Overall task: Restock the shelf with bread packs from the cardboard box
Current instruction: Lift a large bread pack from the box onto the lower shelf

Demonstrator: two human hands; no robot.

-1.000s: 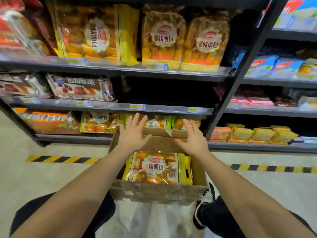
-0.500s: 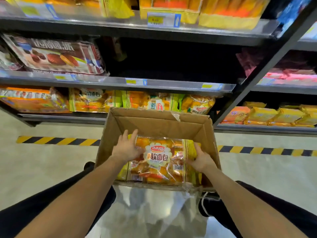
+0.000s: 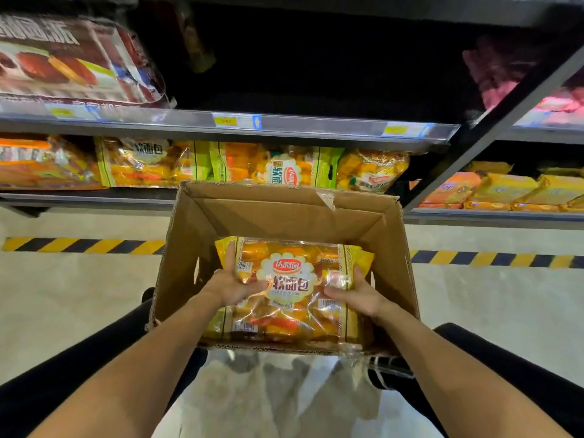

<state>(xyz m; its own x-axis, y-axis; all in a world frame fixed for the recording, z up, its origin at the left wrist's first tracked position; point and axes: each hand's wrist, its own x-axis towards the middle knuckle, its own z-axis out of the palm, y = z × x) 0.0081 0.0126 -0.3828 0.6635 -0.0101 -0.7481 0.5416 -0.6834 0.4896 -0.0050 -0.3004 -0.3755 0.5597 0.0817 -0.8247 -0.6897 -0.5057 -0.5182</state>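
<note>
Beyond the open brown cardboard box (image 3: pixel 284 213), yellow bread packs (image 3: pixel 284 172) line the low grey shelf (image 3: pixel 94 197); inside it, left hand (image 3: pixel 230 286) and right hand (image 3: pixel 363 295) clamp 1 clear-film yellow bread pack (image 3: pixel 294 279) by its sides.

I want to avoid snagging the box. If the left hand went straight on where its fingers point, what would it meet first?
Likely the far inner wall of the brown cardboard box; the left hand, gripping the yellow-orange plastic bread pack, points its fingers toward it. Depth is hard to judge here.
</note>
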